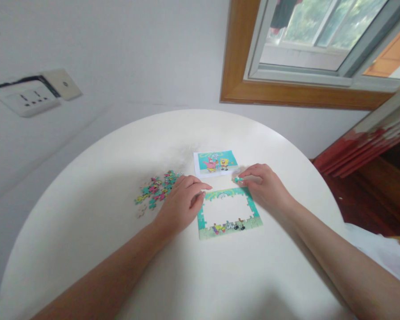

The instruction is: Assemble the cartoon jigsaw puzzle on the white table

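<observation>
In the head view, clamped between thumb and forefinger of the right hand (266,186): a teal puzzle piece (237,180), just beyond the far edge of the joined border (231,229). Thumb and forefinger apart on the left hand (182,201), by the border's far left corner. Around the middle of the white tabletop (76,200), the border, bare inside; toward the tabletop's far edge, the picture card (218,162); toward its left edge, the loose pieces (156,189). Apparently at the start of filling the inside; seems to call for turning the piece to match the tabs.
</observation>
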A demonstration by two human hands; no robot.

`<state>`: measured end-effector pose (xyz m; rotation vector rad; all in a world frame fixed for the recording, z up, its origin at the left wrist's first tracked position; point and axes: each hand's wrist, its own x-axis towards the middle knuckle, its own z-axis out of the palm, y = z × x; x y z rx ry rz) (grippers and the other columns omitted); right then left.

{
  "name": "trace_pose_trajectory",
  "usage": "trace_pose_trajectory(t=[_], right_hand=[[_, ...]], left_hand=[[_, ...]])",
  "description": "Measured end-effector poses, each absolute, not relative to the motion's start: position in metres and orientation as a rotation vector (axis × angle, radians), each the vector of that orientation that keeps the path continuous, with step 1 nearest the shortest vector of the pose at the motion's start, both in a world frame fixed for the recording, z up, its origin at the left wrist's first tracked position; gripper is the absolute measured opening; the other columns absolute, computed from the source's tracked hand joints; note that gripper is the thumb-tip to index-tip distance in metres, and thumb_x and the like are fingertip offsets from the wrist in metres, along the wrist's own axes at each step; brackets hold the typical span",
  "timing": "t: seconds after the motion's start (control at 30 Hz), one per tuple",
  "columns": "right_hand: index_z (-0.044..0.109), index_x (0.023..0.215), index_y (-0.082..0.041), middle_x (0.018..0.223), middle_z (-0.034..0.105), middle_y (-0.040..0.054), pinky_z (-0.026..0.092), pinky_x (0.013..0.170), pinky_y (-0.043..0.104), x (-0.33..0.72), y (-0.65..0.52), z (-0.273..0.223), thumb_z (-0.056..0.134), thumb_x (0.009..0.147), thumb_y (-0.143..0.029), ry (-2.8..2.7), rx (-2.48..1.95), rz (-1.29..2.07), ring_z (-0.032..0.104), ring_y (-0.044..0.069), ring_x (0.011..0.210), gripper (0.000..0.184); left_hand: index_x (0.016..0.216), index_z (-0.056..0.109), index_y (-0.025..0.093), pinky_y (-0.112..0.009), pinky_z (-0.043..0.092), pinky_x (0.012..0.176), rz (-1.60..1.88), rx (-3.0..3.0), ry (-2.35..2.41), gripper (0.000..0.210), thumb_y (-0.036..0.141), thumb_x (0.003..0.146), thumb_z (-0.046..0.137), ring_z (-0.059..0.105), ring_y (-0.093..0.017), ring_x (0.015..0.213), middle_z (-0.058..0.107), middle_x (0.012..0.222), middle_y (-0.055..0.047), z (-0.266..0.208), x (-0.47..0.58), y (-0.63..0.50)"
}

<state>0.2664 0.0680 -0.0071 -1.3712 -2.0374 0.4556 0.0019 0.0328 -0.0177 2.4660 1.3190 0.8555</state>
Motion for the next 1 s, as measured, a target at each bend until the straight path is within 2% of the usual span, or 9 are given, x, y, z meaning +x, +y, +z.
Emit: trace_pose_trajectory(t=[0.2,0.43,0.7,0.83,1.0], right_hand=[[0.075,0.087,-0.025,0.093,0.071,0.0057,0.046,0.09,0.046,0.267,0.068,-0.011,0.066,0.079,-0.026,-2.016,-1.333,0.498,0.062,0.023,0.094,0.012],[0.077,0.09,-0.025,0.091,0.072,0.0061,0.044,0.089,0.047,0.269,0.072,-0.017,0.067,0.079,-0.031,-2.063,-1.367,0.459,0.063,0.023,0.09,0.015],[0.077,0.093,-0.026,0.095,0.072,0.0057,0.042,0.093,0.046,0.261,0.075,-0.015,0.065,0.081,-0.032,-2.134,-1.354,0.456,0.06,0.024,0.098,0.018],[0.076,0.094,-0.029,0.098,0.073,0.003,0.041,0.094,0.044,0.241,0.08,-0.002,0.066,0.081,-0.029,-2.252,-1.261,0.459,0.06,0.023,0.099,0.017],[0.075,0.089,-0.026,0.098,0.074,0.0015,0.04,0.096,0.038,0.201,0.094,0.008,0.069,0.079,-0.026,-2.333,-1.083,0.548,0.062,0.02,0.102,0.011]], left_hand=[[0.11,0.064,0.018,-0.039,0.042,0.091,0.82,2.57,1.535,0.028,0.019,0.09,0.044,0.054,-0.023,0.094,0.06,0.094,-0.007,-0.001,-0.029,0.045],[0.098,0.069,0.018,-0.039,0.048,0.079,0.745,2.384,1.918,0.024,0.018,0.085,0.05,0.058,-0.023,0.081,0.06,0.085,-0.008,0.015,-0.104,0.07],[0.097,0.071,0.02,-0.035,0.049,0.074,0.394,2.291,1.948,0.023,0.03,0.08,0.058,0.062,-0.023,0.082,0.065,0.087,-0.006,0.009,-0.119,0.072],[0.102,0.071,0.019,-0.033,0.048,0.075,0.337,2.272,1.94,0.029,0.032,0.081,0.056,0.062,-0.022,0.083,0.064,0.089,-0.007,0.01,-0.118,0.071],[0.105,0.07,0.018,-0.034,0.048,0.078,0.368,2.275,1.891,0.033,0.035,0.082,0.053,0.062,-0.022,0.084,0.065,0.093,-0.008,0.007,-0.114,0.07]])
